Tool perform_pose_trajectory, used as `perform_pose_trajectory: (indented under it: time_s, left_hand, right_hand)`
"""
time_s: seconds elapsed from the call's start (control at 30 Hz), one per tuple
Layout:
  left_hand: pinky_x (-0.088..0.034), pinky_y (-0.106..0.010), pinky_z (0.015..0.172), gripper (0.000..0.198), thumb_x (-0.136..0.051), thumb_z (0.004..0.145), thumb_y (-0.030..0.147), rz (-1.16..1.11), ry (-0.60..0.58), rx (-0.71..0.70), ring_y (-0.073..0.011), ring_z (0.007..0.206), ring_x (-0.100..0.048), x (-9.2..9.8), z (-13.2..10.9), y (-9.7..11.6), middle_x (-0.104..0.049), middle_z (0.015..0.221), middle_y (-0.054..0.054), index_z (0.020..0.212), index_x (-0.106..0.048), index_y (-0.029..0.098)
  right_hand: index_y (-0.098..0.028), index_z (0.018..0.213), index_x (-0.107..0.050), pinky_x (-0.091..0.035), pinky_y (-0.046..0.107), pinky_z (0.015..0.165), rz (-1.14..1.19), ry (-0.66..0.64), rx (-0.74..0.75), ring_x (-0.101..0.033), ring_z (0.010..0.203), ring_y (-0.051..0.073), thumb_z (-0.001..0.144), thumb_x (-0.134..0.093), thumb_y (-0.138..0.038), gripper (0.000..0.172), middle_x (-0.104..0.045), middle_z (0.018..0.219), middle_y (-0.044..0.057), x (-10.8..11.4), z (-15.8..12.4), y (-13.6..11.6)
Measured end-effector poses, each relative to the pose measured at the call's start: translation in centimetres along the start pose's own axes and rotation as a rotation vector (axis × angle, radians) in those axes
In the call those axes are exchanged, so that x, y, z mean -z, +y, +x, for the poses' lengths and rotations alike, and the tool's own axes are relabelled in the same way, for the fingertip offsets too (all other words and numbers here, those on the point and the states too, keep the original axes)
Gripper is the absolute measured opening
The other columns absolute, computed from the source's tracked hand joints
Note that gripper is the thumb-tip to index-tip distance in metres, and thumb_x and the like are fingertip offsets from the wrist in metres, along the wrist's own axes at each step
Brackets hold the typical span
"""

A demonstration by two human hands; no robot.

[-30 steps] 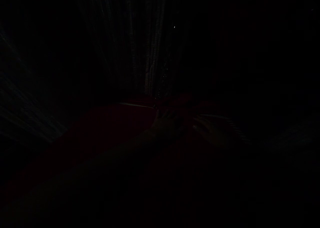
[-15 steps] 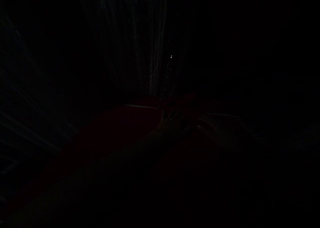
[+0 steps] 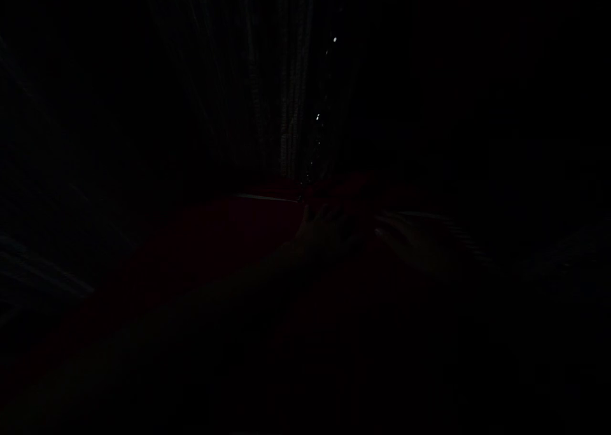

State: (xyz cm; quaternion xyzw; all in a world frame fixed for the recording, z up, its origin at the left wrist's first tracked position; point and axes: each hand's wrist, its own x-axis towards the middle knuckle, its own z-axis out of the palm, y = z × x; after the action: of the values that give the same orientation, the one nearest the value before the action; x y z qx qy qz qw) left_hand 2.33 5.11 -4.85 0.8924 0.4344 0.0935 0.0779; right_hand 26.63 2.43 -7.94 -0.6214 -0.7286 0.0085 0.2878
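The view is very dark. My left hand (image 3: pixel 327 228) lies palm down on red cloth (image 3: pixel 214 231), its fingers spread and pointing away from me; nothing shows in it. To the right is my right hand (image 3: pixel 413 241), fingers stretched toward the left hand, apparently flat on or just over the same cloth. Just beyond my left fingertips stands a small dark part with glints (image 3: pixel 300 199), whose kind I cannot make out. A thin pale line (image 3: pixel 265 197) runs left from it across the cloth.
Above the cloth, bright specks (image 3: pixel 317 117) run upward in a line. Faint ribbed vertical streaks (image 3: pixel 289 135) stand behind. Another pale line (image 3: pixel 424 215) lies beyond my right hand. Dim bluish-grey streaks (image 3: pixel 52 272) show at the left. Much is lost in darkness.
The view has shifted slightly, so both hands and the cloth sit a little higher and further left. The bright specks glint in different places. Both hands keep much the same pose.
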Motion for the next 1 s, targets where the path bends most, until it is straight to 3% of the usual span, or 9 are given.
perform_pose_trajectory:
  time_s: [0.6, 0.83, 1.0]
  left_hand:
    - [-0.013, -0.077, 0.133, 0.066, -0.04, 0.112, 0.064, -0.01, 0.012, 0.007, -0.0401, 0.166, -0.031, -0.1, 0.11, 0.04, -0.039, 0.179, -0.011, 0.166, -0.05, 0.028]
    - [-0.014, -0.077, 0.133, 0.067, -0.037, 0.112, 0.063, 0.005, -0.013, -0.006, -0.0402, 0.167, -0.03, 0.06, 0.0, 0.02, -0.037, 0.18, -0.011, 0.167, -0.048, 0.027]
    - [-0.015, -0.077, 0.133, 0.067, -0.037, 0.111, 0.065, 0.011, 0.007, 0.005, -0.0405, 0.167, -0.029, -0.4, 0.21, -0.11, -0.037, 0.18, -0.01, 0.167, -0.049, 0.028]
  right_hand:
    - [-0.014, 0.132, -0.077, -0.043, 0.064, 0.127, -0.038, -0.015, 0.068, -0.062, 0.141, 0.037, 0.097, -0.042, -0.065, 0.071, -0.066, 0.148, 0.014, 0.18, -0.1, 0.47]
    - [-0.008, 0.142, -0.073, -0.042, 0.06, 0.13, -0.037, -0.034, -0.019, -0.059, 0.145, 0.037, 0.094, -0.04, -0.066, 0.083, -0.063, 0.153, 0.015, 0.35, -0.02, -0.26]
    - [-0.011, 0.136, -0.076, -0.044, 0.062, 0.127, -0.083, -0.039, 0.04, -0.062, 0.142, 0.037, 0.095, -0.041, -0.065, 0.077, -0.066, 0.149, 0.015, 0.19, -0.14, -0.28]
